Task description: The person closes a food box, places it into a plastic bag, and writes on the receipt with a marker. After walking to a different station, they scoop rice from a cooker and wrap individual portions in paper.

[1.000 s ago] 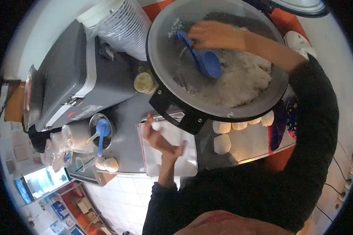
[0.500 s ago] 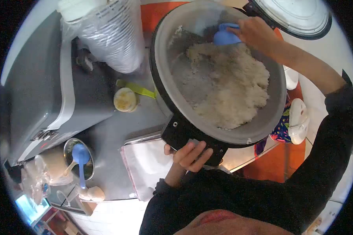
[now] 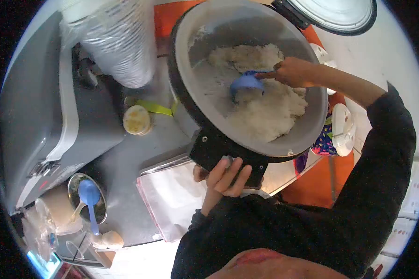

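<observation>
A large rice cooker pot [image 3: 202, 109] stands tilted toward me, with white cooked rice [image 3: 270, 114] heaped inside it. My right hand [image 3: 295, 73] reaches over the far right rim, closed on the handle of a blue scoop [image 3: 246, 85]. The scoop's bowl is down in the rice near the middle of the pot. My left hand [image 3: 229, 179] wraps its fingers round the black handle [image 3: 214, 144] on the cooker's near side. Part of that handle is hidden under the fingers. The cooker's round lid [image 3: 342, 16] hangs back at the upper right.
Bagged stacked white containers [image 3: 121, 44] stand left of the cooker, by a grey cool box [image 3: 32, 111]. A small jar [image 3: 137, 120] and a yellow-green utensil [image 3: 154, 108] lie near. Below are wrapping sheets [image 3: 172, 197] and a metal bowl [image 3: 102, 216] with a blue spoon [image 3: 89, 193].
My right hand has brought the scoop down and toward me, from the pot's far side into the rice. The rice heap now has a gap across it. My left hand keeps its hold.
</observation>
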A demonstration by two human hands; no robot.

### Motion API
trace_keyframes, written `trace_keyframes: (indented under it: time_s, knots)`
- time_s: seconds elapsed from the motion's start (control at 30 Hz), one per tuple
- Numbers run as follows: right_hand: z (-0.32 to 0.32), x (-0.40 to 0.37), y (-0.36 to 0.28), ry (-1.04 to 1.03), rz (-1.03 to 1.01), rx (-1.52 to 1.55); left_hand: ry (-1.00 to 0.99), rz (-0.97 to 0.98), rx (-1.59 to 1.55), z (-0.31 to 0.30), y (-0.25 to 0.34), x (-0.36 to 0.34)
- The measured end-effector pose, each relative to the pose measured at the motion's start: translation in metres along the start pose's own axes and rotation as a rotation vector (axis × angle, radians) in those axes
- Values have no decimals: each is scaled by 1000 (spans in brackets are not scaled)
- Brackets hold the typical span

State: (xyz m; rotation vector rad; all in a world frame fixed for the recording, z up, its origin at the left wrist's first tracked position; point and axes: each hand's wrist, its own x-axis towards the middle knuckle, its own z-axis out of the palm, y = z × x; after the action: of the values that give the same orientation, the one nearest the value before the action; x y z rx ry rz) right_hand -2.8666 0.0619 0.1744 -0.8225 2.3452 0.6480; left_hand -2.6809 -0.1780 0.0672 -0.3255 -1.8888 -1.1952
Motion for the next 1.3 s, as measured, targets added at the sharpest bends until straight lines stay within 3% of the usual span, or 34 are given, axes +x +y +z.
trace_keyframes:
  time_s: [0.03,0.1,0.13,0.17,0.2,0.3,0.33,0.43,0.53,0.6,0.67,0.8,0.87,0.9,0.97,1.0,1.13,1.2,1.23,1.3]
  knots:
    - [15,3,7,12,-75,-5,-5,-6,-11,10,-5,-3]
    - [17,0,12,30,-135,4,442,195,-23,37,-24,-6]
    - [-3,2,6,-87,-126,15,51,-140,81,-1,11,11]
    - [-18,2,5,-203,-119,21,36,-130,77,19,-5,13]
    - [-21,-1,7,-204,-118,46,415,248,23,52,-34,14]
    - [-23,9,-2,-236,-2,13,781,620,35,73,-49,18]
    - [-19,12,-2,-248,32,2,790,597,69,76,-47,22]
    - [-11,16,-2,89,-103,58,772,615,112,72,-47,13]
    - [-24,1,-12,-195,-115,303,679,672,99,59,-51,4]
    - [2,1,-12,-256,-21,369,608,701,82,50,-51,0]
    - [7,2,-15,-248,-53,487,425,649,77,38,-46,-3]
    - [23,18,-28,-180,-159,643,380,479,51,40,-31,-2]
    - [26,29,-57,-167,-175,725,512,581,72,44,-37,-8]
    - [24,33,-72,-154,-194,796,503,580,73,43,-43,-6]
    - [13,31,-93,-143,-121,781,358,807,-1,38,-56,15]
    - [5,28,-93,-129,-34,748,359,807,7,41,-55,14]
    - [5,7,-85,-81,-95,861,413,653,58,43,-43,5]
    - [6,-7,-74,-8,-152,1054,420,614,90,35,-40,1]
    - [14,-10,-69,-4,-173,1034,320,591,41,29,-36,0]
    - [24,-15,-65,341,-320,1014,233,582,11,21,-33,-11]
